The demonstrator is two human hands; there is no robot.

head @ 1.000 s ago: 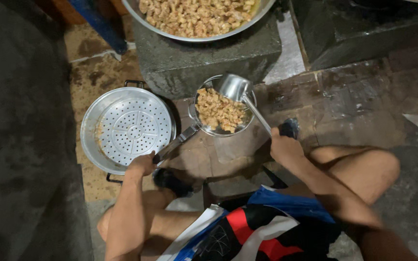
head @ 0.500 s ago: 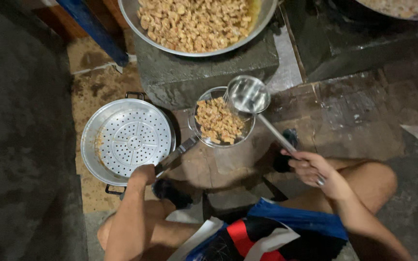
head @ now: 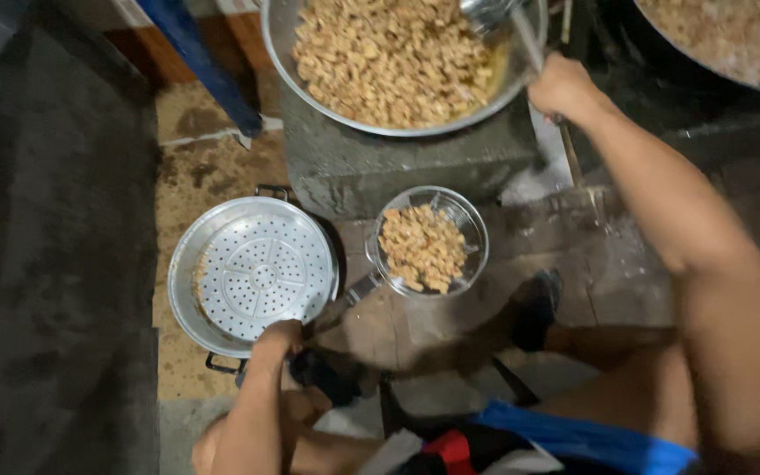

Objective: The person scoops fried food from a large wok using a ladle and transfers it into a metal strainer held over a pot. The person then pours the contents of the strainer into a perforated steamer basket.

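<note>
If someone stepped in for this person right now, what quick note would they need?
Right hand: grips the ladle, its bowl in the big pan of fried pieces on the concrete block.
Left hand: on the long handle of the small strainer below.
Done: strainer partly filled with pieces.
Left: it looks to have room for more; the perforated steamer tray beside it holds none.

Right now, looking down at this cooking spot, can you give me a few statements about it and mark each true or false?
1. The right hand holds a ladle over the big bowl. True.
2. The strainer is empty. False: it holds pale food pieces.
3. The left hand grips the strainer's handle. True.
4. The steamer pan is full of food. False: its perforated tray is almost bare.
5. The steamer pan sits right of the strainer. False: it sits to its left.
</note>
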